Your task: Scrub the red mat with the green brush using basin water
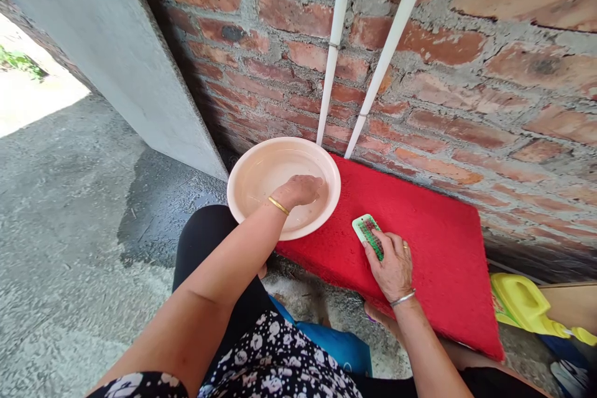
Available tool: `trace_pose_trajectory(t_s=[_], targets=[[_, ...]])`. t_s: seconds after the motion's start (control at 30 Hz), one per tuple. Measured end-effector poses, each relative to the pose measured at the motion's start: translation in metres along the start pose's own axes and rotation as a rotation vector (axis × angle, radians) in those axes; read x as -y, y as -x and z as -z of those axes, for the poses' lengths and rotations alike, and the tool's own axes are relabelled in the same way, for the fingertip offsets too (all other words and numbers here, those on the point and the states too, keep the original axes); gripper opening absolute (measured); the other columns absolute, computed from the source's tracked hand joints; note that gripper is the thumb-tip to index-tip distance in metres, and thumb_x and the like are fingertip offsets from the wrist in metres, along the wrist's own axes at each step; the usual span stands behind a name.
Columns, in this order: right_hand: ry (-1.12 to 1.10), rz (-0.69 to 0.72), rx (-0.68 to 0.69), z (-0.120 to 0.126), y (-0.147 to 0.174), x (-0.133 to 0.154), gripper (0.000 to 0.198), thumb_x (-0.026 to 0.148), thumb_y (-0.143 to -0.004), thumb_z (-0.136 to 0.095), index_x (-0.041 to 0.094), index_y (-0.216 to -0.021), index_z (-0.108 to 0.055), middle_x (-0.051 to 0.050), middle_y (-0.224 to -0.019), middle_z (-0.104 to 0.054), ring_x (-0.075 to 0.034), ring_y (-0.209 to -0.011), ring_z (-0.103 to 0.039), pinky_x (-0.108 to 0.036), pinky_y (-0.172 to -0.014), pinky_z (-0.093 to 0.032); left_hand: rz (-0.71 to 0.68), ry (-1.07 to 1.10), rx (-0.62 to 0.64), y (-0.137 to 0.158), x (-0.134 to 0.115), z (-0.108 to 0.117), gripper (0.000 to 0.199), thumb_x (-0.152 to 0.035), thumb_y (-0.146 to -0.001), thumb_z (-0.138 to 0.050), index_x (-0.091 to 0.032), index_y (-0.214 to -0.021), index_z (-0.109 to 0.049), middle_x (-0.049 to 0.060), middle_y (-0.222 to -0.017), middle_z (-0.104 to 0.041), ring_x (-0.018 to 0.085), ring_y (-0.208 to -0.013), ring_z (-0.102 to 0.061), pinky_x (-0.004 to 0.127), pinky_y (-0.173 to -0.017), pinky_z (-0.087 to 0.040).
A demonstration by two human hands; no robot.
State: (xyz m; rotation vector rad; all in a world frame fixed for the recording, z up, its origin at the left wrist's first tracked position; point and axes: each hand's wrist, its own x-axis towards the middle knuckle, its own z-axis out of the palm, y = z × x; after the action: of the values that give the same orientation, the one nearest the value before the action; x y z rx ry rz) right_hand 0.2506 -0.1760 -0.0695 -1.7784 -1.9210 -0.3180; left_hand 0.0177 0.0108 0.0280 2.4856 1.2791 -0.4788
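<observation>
My left hand (304,190) is over the inside of a pale pink basin (237,199), at the water. Its fingers are bent and pressed together, and I cannot make out what is in them. Clear water (268,183) stands in the basin. My right hand (392,264) grips a green scrub brush (368,228), thumb on its near side and fingers over its top. The brush rests on a red, fuzzy-looking cloth (438,249) spread over a low flat support. The basin stands at the left end of this cloth.
Behind the cloth rises a brick wall (298,15) with two white pipes (333,53). A grey slab (116,43) leans at the left, beside a wet patch of concrete floor (153,217). A yellow jug (522,301) lies at the right, and something blue (333,342) is below the cloth.
</observation>
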Motion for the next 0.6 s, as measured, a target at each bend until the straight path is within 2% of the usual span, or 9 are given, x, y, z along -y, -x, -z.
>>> trace_pose_trajectory(t_s=[0.33,0.6], targets=[[-0.02,-0.01,-0.002,-0.0019,0.0018,-0.0016,0.032,0.042,-0.091,-0.054,0.021,-0.115,-0.061,-0.008,-0.102,-0.062,-0.021,-0.093,-0.056,-0.035,-0.081,-0.041,-0.006,-0.007,0.01,0.0072,-0.0031,0.0066,0.029,-0.025,-0.093,-0.048,-0.015,-0.119,-0.057,0.017,-0.124,-0.065,0.03,-0.114,-0.062,0.041,-0.092,-0.05],[-0.01,-0.02,0.011,0.0001,0.0005,0.0,0.033,0.043,-0.092,-0.052,0.021,-0.115,-0.061,-0.009,-0.102,-0.062,-0.021,-0.093,-0.056,-0.036,-0.082,-0.041,-0.005,-0.002,0.01,0.0045,-0.0018,0.0035,0.03,-0.026,-0.093,-0.049,-0.016,-0.12,-0.057,0.017,-0.124,-0.065,0.03,-0.115,-0.062,0.042,-0.092,-0.049]])
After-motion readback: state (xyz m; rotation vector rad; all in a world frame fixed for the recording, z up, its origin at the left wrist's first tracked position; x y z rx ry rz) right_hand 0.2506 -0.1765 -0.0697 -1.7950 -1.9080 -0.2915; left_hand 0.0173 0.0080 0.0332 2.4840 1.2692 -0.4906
